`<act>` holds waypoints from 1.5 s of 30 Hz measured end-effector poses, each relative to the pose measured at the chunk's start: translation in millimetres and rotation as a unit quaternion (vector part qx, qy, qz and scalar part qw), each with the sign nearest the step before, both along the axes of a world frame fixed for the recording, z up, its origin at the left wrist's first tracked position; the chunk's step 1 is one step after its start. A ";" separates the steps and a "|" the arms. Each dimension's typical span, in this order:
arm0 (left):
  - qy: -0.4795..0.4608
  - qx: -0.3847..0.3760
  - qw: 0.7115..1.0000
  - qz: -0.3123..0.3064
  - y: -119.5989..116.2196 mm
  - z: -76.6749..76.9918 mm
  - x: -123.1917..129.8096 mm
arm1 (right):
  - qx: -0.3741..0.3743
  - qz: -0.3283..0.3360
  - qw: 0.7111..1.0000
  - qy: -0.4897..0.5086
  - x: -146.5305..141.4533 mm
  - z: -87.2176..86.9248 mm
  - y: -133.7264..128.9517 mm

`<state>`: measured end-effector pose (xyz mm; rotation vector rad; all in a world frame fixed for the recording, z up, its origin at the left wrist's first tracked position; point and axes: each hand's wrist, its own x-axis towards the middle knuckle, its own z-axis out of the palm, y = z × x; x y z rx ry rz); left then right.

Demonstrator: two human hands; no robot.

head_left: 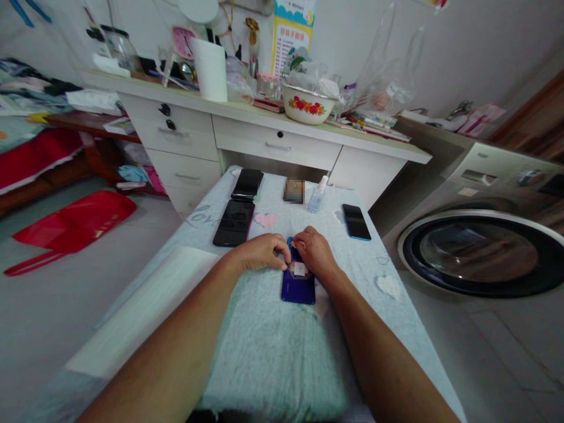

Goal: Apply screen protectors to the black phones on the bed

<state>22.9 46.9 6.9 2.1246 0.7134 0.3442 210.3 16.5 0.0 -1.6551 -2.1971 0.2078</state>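
A blue smartphone (298,291) lies back side up on the cloth-covered table, with a small white label and a clear, reddish patch on its middle. My left hand (264,251) is closed at the phone's left edge, fingers curled and thumb against the side. Over the phone's upper part, my right hand (314,252) is closed with its fingers bent down. A small orange bit shows at its fingertips; what it is, I cannot make out. Both hands partly cover the top end of the phone.
Black phones (234,223) lie at the left, and another phone (356,222) at the right. A clear spray bottle (316,197) stands near the far edge. A long pale sheet (145,311) lies at the left. A washing machine (476,176) is on the right.
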 end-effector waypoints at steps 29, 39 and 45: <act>-0.041 0.027 0.984 0.171 3.3 -17.1 8.7 | 0.011 0.027 0.999 -0.024 -3.2 1.2 -1.8; -0.032 0.054 0.976 0.209 4.3 -18.1 9.3 | -0.011 0.076 0.997 -0.012 -4.7 4.9 -6.7; -0.042 -0.028 0.994 0.097 3.8 -13.3 2.6 | -0.010 0.048 0.999 0.011 0.7 2.5 -3.8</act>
